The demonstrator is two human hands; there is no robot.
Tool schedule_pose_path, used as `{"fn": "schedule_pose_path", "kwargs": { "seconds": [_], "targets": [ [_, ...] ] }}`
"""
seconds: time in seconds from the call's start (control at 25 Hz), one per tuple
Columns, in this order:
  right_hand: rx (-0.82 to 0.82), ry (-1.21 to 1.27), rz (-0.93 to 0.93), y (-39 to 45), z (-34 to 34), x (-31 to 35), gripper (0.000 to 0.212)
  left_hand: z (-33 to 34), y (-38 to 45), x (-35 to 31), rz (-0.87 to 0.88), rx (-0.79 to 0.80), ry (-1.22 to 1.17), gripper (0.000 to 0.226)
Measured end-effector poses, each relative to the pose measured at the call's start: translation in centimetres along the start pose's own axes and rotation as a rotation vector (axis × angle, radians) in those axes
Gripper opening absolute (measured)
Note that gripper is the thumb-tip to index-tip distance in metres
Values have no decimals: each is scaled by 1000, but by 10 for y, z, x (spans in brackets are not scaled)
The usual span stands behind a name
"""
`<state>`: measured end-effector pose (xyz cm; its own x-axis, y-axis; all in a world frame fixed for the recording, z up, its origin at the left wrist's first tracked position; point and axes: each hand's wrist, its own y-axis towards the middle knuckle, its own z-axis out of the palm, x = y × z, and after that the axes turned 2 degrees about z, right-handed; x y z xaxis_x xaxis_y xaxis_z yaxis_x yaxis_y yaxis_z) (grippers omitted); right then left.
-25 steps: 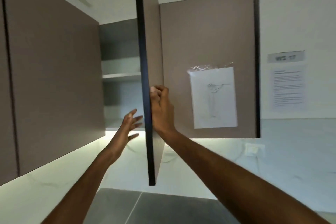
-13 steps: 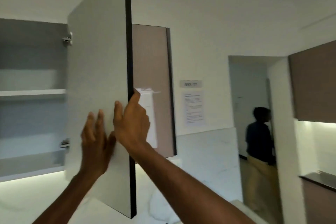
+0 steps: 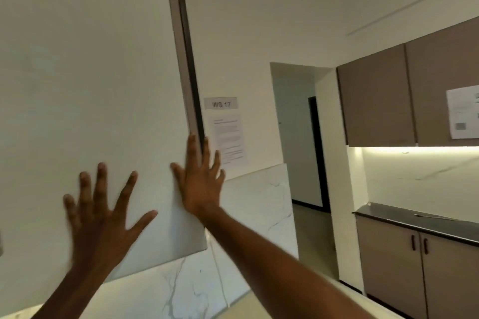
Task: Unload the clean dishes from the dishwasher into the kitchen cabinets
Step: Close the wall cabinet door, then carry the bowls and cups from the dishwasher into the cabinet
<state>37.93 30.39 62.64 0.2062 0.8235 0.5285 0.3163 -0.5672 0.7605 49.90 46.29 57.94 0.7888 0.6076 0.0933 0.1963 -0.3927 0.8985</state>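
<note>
The cabinet door [image 3: 85,101] filled the left half of our view, its pale inner face turned toward us and swung wide open, with its dark outer edge [image 3: 191,70] running down the middle of the picture. Our right hand [image 3: 199,184] lay flat at that free edge, fingers straight and spread, some of them reaching past the edge; we could not tell whether they touched it. Our left hand [image 3: 101,217] was spread just as wide in front of the lower part of the panel, blurred, and we could not tell whether its palm met the surface or hung just off it. Neither hand held anything. No dish and no dishwasher were in view, and the cabinet's shelves were hidden behind the door, so we judged the unloading itself barely begun and the step in hand to be setting the door fully open. To do that well, we thought it wise to press evenly with flat palms near the free edge, ease off as the hinge reached its stop, and let go only once the panel stayed put. Beyond the door were a wall notice [image 3: 220,104] reading WS 17, a doorway [image 3: 300,137], and farther right brown upper cabinets [image 3: 375,96] over a dark counter [image 3: 414,220].
</note>
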Motion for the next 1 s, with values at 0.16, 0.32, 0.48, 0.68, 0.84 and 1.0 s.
{"fn": "schedule_pose_path", "kwargs": {
  "seconds": [0.16,0.32,0.48,0.68,0.84,1.0],
  "targets": [
    [32,-9,-6,-5,0,-4,80,1,-9,6,15,29,14,91],
    [75,-146,-83,-28,-32,-25,86,-8,-36,-25,-38,-10,-106,78],
    [162,-365,-232,-96,-68,-91,83,-21,-89,-96,9,44,-208,78],
    [353,-448,-168,-248,-145,-228,85,-38,-179,-217,21,113,-306,72],
    [579,-475,65,-363,-208,-333,91,-26,-247,-293,164,364,-406,86],
    [726,-529,325,-459,-262,-414,84,0,-323,-377,220,679,-578,94]
  ]
}}
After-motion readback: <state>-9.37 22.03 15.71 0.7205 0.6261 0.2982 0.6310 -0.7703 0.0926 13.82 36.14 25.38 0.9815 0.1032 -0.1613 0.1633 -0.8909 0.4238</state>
